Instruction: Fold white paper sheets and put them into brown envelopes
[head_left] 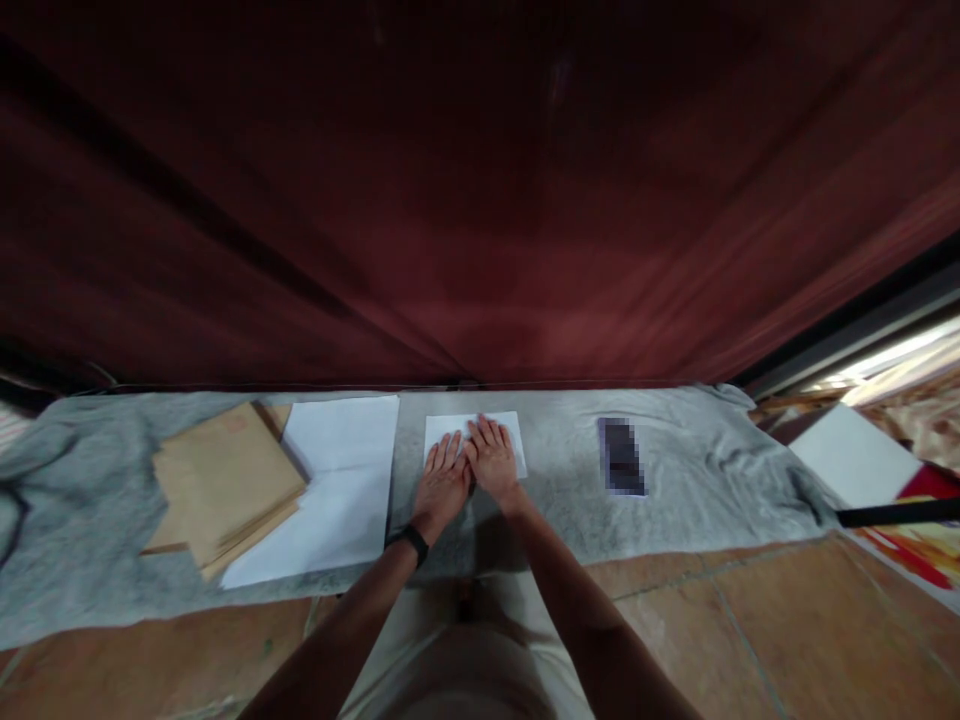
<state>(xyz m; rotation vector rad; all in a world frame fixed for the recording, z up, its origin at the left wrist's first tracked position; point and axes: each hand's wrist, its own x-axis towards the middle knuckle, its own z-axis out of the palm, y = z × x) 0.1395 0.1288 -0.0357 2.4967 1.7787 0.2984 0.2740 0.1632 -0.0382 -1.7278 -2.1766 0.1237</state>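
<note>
Left of the folded paper [475, 437] lie brown envelopes [225, 485] and white sheets [337, 490]. The left hand [441, 482] and right hand [493, 456] press flat on it, gripping nothing; uneven pressure could skew the crease on the soft grey cloth [675, 480].

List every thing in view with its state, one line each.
Folded white paper: lying flat on the cloth, pressed under both hands.
Left hand: open, palm down on the paper.
Right hand: open, palm down on the paper.
White sheets: lying flat, unfolded.
Brown envelopes: stacked, partly overlapping the white sheets.
Grey cloth: spread out, wrinkled at the ends.
</note>
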